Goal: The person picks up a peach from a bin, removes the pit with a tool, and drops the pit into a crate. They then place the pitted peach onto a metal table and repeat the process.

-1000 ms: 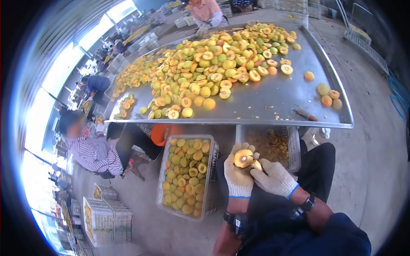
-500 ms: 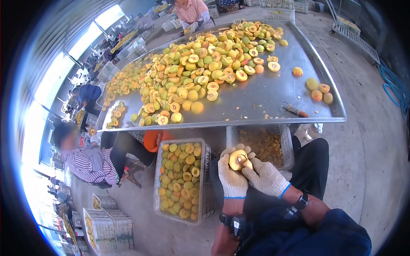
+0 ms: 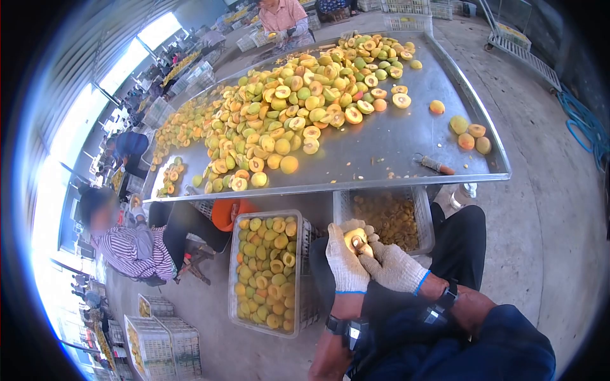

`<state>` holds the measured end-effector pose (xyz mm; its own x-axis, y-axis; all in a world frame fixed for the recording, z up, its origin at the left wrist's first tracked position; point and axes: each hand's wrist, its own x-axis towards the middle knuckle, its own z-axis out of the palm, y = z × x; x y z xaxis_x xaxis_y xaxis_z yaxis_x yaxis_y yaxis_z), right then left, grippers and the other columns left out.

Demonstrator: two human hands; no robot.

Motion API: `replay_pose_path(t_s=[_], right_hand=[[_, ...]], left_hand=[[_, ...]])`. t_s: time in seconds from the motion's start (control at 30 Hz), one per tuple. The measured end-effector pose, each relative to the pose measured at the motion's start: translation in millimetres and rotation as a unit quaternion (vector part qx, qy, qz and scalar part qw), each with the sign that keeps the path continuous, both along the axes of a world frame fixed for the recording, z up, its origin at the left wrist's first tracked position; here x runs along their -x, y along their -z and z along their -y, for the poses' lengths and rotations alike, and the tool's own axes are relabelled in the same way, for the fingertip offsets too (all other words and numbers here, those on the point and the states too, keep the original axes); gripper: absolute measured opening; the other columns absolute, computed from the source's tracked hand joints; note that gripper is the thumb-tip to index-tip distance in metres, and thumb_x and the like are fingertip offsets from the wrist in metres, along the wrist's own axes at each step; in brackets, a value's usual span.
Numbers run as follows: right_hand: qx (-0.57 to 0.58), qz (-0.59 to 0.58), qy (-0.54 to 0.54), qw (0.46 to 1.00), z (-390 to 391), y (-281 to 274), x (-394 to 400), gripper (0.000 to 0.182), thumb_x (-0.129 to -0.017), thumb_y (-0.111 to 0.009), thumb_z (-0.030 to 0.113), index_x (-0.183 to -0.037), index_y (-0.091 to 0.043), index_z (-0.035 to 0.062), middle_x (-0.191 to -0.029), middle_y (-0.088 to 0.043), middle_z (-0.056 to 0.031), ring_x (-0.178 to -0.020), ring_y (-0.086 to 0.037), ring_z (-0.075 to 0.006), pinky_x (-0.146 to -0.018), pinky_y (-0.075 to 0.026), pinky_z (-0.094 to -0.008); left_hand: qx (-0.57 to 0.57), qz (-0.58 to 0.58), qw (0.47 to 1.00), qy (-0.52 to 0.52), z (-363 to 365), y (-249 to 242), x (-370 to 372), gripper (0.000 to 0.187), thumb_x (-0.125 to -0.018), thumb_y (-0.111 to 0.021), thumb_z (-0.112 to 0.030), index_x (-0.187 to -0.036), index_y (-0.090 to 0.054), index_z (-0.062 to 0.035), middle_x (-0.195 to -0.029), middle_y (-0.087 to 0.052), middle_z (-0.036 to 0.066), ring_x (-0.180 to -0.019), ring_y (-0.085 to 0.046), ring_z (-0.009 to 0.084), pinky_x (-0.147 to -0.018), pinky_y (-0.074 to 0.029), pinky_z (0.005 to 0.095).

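Note:
My left hand [image 3: 347, 261], in a whitish knitted glove with a blue cuff edge, is wrapped round a yellow peach half [image 3: 353, 237], cut face up. Gloved likewise, my right hand [image 3: 395, 263] is closed with thumb and fingers against the cut face. Something small and rounded sits between its fingertips and the flesh; whether it is the stone or a tool, I cannot make out. Both hands are above my lap, just in front of a crate [image 3: 430, 222] of brown scraps under the table edge.
A metal table [image 3: 381, 149] bears a large heap of peach halves [image 3: 279, 114] and a wooden-handled tool [image 3: 437, 166]. A crate of peaches [image 3: 267, 273] stands left of my legs. A seated person [image 3: 136, 244] works at the left; another person [image 3: 286, 22] stands across the table.
The peach half has tilted in my left hand, and my right fingers cover more of its cut face. The view has shifted slightly. The seated person's hand has risen a little.

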<state>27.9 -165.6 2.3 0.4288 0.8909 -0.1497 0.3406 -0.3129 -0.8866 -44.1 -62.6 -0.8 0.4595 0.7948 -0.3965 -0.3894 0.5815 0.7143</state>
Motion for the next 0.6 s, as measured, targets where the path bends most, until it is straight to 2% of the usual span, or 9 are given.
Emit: replay_pose_path(t_s=[0.17,0.3,0.37,0.4,0.47,0.5,0.57,0.6], right_hand=[[0.008,-0.060,-0.027,0.998,4.1,-3.1,-2.3,0.042,-0.105,-0.053,0.039,-0.111,-0.069,0.0005,-0.074,-0.067,-0.0288,-0.071,-0.070,-0.0460,-0.063,-0.053,-0.0506],[0.012,-0.064,-0.034,0.997,3.9,10.9,-2.5,0.041,-0.105,-0.054,0.039,-0.108,-0.070,0.0008,-0.076,-0.068,-0.0274,-0.068,-0.069,-0.0444,-0.064,-0.053,-0.0485],[-0.058,-0.120,-0.042,0.990,4.1,24.9,-1.1,0.038,-0.104,-0.056,0.037,-0.109,-0.070,0.0019,-0.083,-0.069,-0.0287,-0.067,-0.069,-0.0441,-0.065,-0.053,-0.0497],[-0.059,-0.120,-0.042,0.990,5.7,27.0,-1.4,0.038,-0.104,-0.056,0.037,-0.109,-0.070,0.0019,-0.083,-0.069,-0.0287,-0.067,-0.069,-0.0441,-0.065,-0.053,-0.0497],[-0.090,-0.086,-0.042,0.991,6.6,27.0,-0.6,0.038,-0.105,-0.057,0.038,-0.103,-0.070,0.0021,-0.077,-0.070,-0.0198,-0.057,-0.066,-0.0323,-0.057,-0.052,-0.0422],[-0.091,-0.088,-0.051,0.991,6.1,22.4,0.5,0.038,-0.105,-0.057,0.038,-0.103,-0.070,0.0021,-0.077,-0.070,-0.0198,-0.057,-0.066,-0.0323,-0.057,-0.052,-0.0422],[0.026,-0.312,-0.028,0.949,8.7,1.1,-1.5,0.038,-0.106,-0.056,0.039,-0.091,-0.065,0.0049,-0.065,-0.060,-0.0046,-0.048,-0.056,-0.0160,-0.047,-0.045,-0.0310],[0.038,-0.414,-0.044,0.908,11.0,-10.5,-4.3,0.038,-0.107,-0.055,0.041,-0.084,-0.057,0.0110,-0.062,-0.047,0.0058,-0.046,-0.044,-0.0050,-0.043,-0.037,-0.0218]], left_hand=[[-0.045,-0.019,0.998,0.030,-2.1,1.9,1.6,0.054,-0.109,-0.048,-0.047,-0.099,-0.066,0.0031,-0.082,-0.069,0.018,-0.068,-0.068,0.0278,-0.064,-0.058,0.0383],[-0.096,-0.024,0.995,0.027,-1.9,-6.4,0.6,0.051,-0.108,-0.051,-0.043,-0.090,-0.067,0.0029,-0.080,-0.069,0.017,-0.067,-0.068,0.0265,-0.061,-0.056,0.0359],[-0.117,-0.027,0.992,0.045,-3.1,-9.9,1.3,0.052,-0.108,-0.052,-0.042,-0.088,-0.067,0.0031,-0.080,-0.069,0.017,-0.066,-0.068,0.0259,-0.060,-0.056,0.0351],[-0.137,-0.032,0.988,0.062,-3.8,-10.6,1.8,0.052,-0.108,-0.052,-0.041,-0.085,-0.067,0.0032,-0.079,-0.069,0.017,-0.064,-0.068,0.0253,-0.059,-0.055,0.0343],[-0.144,-0.032,0.987,0.068,-3.4,-8.5,0.0,0.053,-0.108,-0.052,-0.040,-0.083,-0.067,0.0035,-0.080,-0.069,0.017,-0.063,-0.067,0.0250,-0.058,-0.055,0.0341],[-0.153,-0.033,0.985,0.075,-4.3,-8.7,-0.2,0.053,-0.109,-0.051,-0.039,-0.081,-0.067,0.0039,-0.080,-0.070,0.018,-0.062,-0.067,0.0246,-0.057,-0.054,0.0339],[-0.179,-0.012,0.979,0.095,-6.1,-9.5,-0.7,0.056,-0.110,-0.048,-0.038,-0.079,-0.068,0.0047,-0.081,-0.070,0.018,-0.062,-0.067,0.0229,-0.058,-0.054,0.0337],[-0.193,0.019,0.974,0.116,-9.2,-5.1,1.3,0.058,-0.111,-0.048,-0.040,-0.079,-0.068,0.0048,-0.081,-0.070,0.017,-0.063,-0.067,0.0225,-0.059,-0.054,0.0334]])
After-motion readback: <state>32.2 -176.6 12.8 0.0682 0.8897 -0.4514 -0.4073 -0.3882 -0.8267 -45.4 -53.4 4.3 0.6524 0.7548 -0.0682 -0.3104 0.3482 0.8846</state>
